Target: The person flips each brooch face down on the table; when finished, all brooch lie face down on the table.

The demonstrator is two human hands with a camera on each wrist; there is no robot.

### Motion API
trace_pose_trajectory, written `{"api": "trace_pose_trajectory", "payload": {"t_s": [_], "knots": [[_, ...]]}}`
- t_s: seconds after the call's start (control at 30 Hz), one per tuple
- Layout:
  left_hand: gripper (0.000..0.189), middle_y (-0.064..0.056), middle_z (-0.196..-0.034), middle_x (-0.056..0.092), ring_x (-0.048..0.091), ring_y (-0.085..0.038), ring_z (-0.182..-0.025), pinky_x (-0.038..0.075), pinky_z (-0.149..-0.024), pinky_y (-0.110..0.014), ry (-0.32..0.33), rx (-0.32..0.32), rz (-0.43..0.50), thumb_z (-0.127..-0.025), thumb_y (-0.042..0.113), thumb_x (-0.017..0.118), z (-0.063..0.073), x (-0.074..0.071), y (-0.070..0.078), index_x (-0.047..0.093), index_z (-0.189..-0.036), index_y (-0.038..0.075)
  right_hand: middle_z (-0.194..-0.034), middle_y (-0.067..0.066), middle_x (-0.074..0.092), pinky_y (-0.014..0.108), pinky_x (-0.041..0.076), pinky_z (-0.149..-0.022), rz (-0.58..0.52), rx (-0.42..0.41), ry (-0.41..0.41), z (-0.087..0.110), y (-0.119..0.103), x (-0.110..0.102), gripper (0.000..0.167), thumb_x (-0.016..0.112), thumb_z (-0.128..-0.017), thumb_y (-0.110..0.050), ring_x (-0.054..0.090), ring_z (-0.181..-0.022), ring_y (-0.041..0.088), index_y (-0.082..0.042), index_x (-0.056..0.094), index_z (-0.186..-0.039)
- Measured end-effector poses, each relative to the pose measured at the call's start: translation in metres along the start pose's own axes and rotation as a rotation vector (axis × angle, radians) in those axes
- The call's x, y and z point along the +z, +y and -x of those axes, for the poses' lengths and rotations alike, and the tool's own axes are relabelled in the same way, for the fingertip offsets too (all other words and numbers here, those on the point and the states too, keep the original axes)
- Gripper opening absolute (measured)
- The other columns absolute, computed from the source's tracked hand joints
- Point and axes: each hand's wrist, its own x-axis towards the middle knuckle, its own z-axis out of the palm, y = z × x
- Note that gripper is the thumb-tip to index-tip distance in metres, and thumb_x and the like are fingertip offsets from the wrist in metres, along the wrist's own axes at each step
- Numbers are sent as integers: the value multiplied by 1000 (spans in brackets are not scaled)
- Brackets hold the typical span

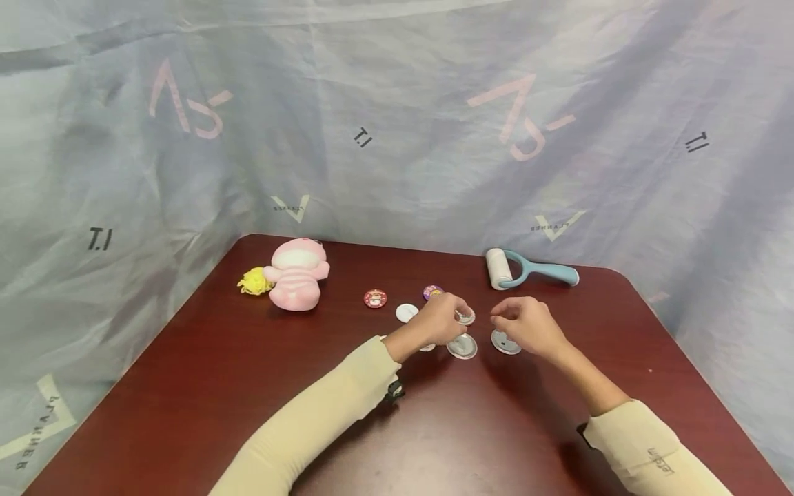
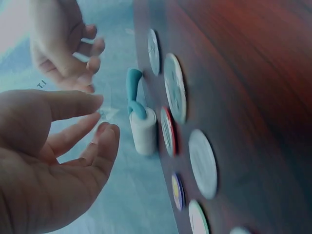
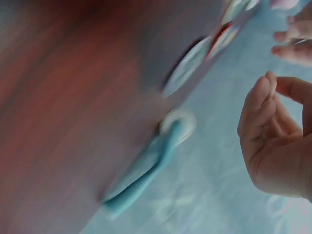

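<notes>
My left hand (image 1: 442, 319) hovers over the middle of the table with fingers loosely bent. In the left wrist view, nothing shows between its thumb and fingers. Just below it lies a silver round badge (image 1: 462, 347), back side up. Another round badge (image 1: 465, 317) is partly covered by the fingers. My right hand (image 1: 528, 326) is above a third silver-backed badge (image 1: 506, 343). Its thumb and fingertips come close together in the right wrist view, with no object visible there. A white round badge (image 1: 406, 313) lies left of the left hand; one more is half hidden by the left wrist.
Farther back lie a red badge (image 1: 375, 298) and a purple badge (image 1: 432, 292). A lint roller (image 1: 546, 271) with a blue handle rests at the back right. At the back left, a pink plush toy (image 1: 296, 279) lies beside a yellow frilly ball (image 1: 254, 282). Grey fabric (image 1: 397, 138) hangs behind the table.
</notes>
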Motion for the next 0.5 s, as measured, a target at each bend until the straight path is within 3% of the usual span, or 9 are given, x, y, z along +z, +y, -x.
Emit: {"api": "trace_pose_trajectory", "payload": {"t_s": [0.3, 0.5], "knots": [[30, -7, -111, 72, 66, -23, -105, 51, -85, -26, 68, 52, 75, -85, 13, 77, 12, -21, -19, 70, -114, 7, -85, 5, 74, 30, 50, -61, -23, -81, 74, -25, -37, 20, 11, 69, -86, -8, 66, -70, 15, -6, 73, -95], [32, -10, -114, 70, 64, -29, -110, 51, -90, -37, 108, -8, 173, -85, 13, 75, 24, -41, -39, 69, -116, 8, -94, 9, 75, 32, 52, -64, -47, -66, 84, -43, -42, 36, 15, 69, -85, -10, 71, -81, 19, -8, 73, -100]]}}
